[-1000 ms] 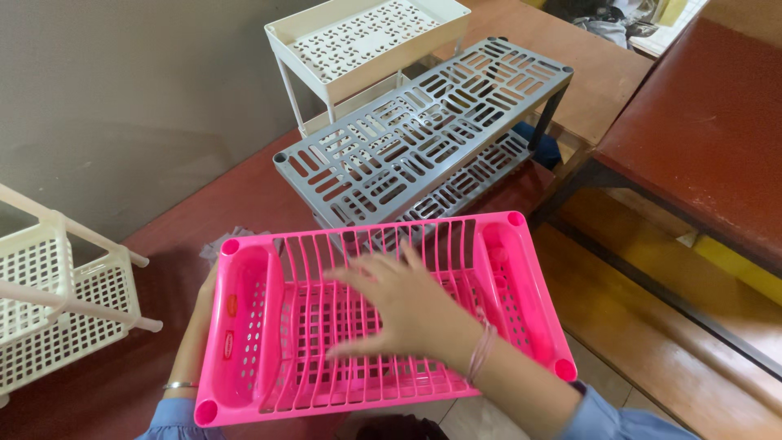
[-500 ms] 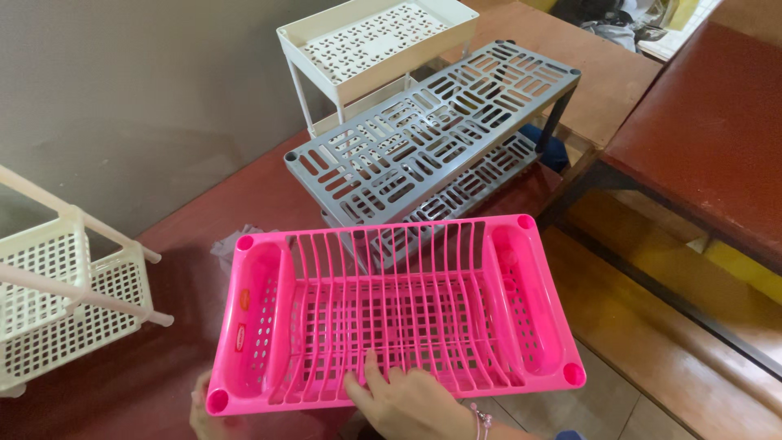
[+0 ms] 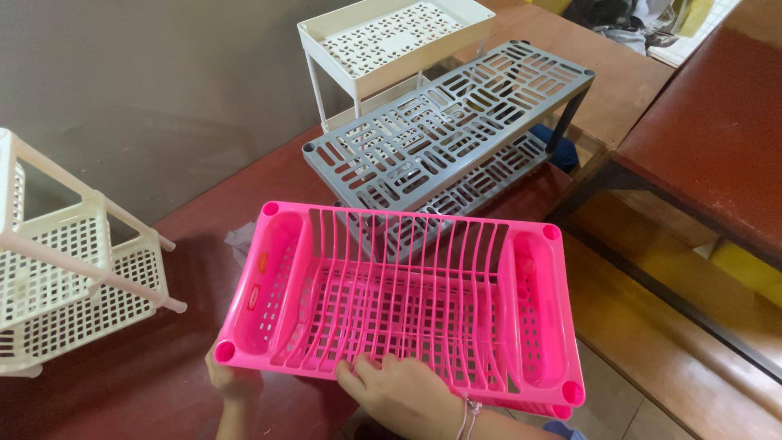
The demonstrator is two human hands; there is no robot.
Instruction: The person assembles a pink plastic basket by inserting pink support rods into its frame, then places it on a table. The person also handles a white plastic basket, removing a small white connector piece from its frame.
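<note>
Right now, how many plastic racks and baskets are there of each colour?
Pink: 1, the pink rack, held by the left hand and right hand.
Grey: 1, the grey two-shelf rack.
White or cream: 2, the white shelf stand and the cream basket rack.
Total: 4.
</note>
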